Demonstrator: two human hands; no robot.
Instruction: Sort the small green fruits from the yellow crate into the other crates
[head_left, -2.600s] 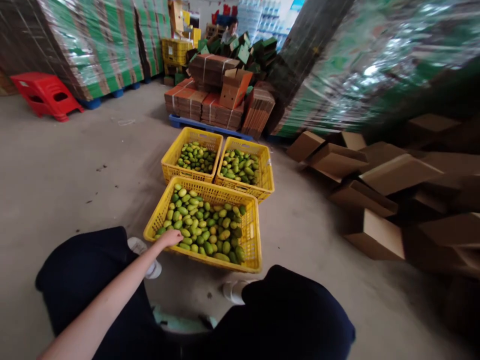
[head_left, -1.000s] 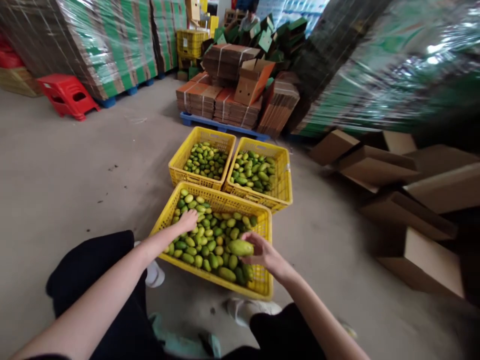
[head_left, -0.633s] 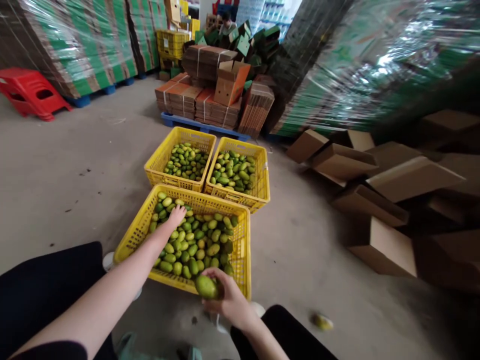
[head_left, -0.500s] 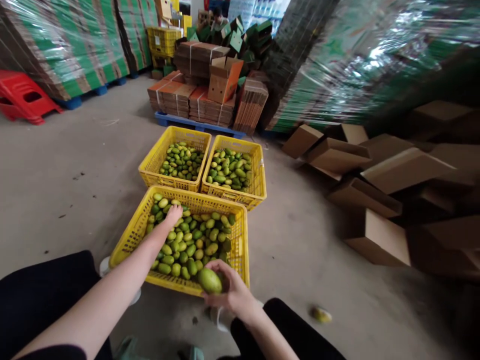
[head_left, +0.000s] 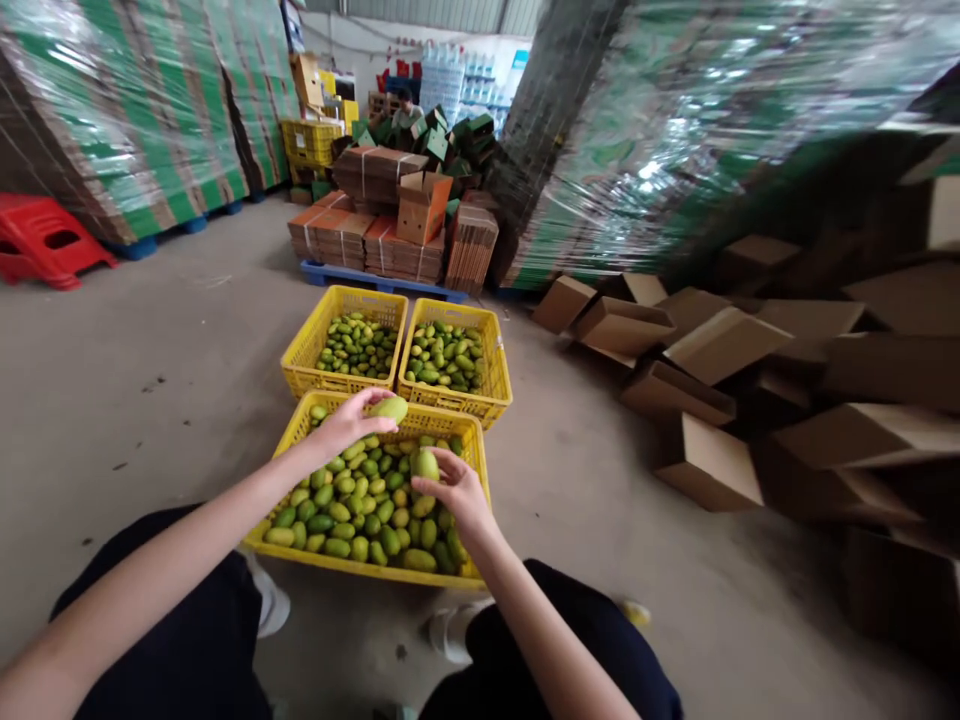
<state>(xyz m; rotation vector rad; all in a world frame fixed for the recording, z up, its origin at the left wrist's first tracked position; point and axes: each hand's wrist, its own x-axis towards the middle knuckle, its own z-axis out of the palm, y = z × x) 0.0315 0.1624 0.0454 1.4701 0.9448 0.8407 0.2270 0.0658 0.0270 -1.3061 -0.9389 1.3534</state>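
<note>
My left hand (head_left: pixel 355 420) grips a pale green mango (head_left: pixel 390 408) above the far edge of the near yellow crate (head_left: pixel 352 570). Lower and to the right, my right hand (head_left: pixel 456 486) holds another green mango (head_left: pixel 425 464) upright between thumb and fingers, over the same crate. Beneath both hands, that crate holds many green and yellowish mangoes (head_left: pixel 360 510). Behind it stand two more yellow crates, a left one (head_left: pixel 300 378) and a right one (head_left: pixel 501 375), each partly filled with similar mangoes.
Flattened cartons (head_left: pixel 409 262) are stacked on a blue pallet (head_left: pixel 352 278). Open cardboard boxes (head_left: pixel 705 465) lie heaped at right. Wrapped pallets (head_left: pixel 150 110) and a red stool (head_left: pixel 52 240) stand at left. One mango (head_left: pixel 636 612) lies on the floor. A person (head_left: pixel 406 112) is at the back.
My left hand has come up out of the crate with a mango. My right hand has moved forward over the crate, still holding its mango. The view has tilted upward.
</note>
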